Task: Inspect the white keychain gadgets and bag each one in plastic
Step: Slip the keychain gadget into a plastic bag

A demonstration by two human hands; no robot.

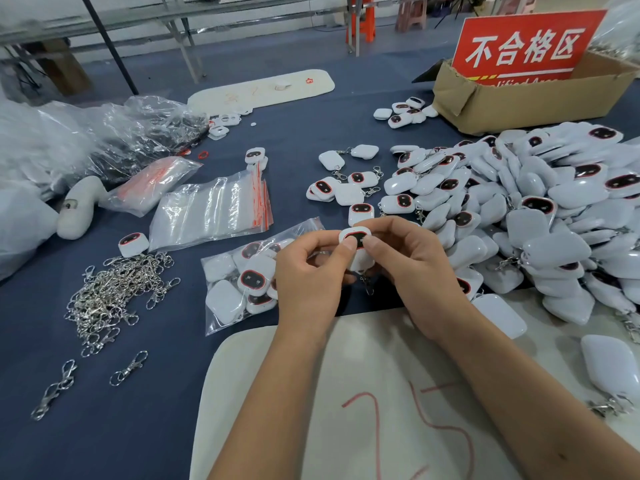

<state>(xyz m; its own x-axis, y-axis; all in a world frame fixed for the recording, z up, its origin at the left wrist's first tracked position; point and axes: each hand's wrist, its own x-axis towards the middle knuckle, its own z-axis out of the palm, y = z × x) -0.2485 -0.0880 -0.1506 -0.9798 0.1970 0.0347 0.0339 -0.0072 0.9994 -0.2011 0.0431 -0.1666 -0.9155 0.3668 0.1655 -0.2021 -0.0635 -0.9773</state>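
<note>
I hold one white keychain gadget (pixel 356 237) with a black, red-rimmed face between both hands, above the table's middle. My left hand (pixel 311 271) pinches its left side and my right hand (pixel 412 268) its right, both thumbs on the face. Its metal clasp (pixel 366 284) dangles below. A large heap of the same gadgets (pixel 540 216) covers the right side. A clear plastic bag with several gadgets inside (pixel 242 282) lies just left of my left hand. A stack of empty zip bags (pixel 211 209) lies beyond it.
Loose metal clasps (pixel 110 296) are piled at the left. A cardboard box (pixel 526 95) with a red sign (pixel 523 46) stands at the back right. Crumpled plastic bags (pixel 86 140) fill the far left. A white board with red writing (pixel 363 393) lies under my forearms.
</note>
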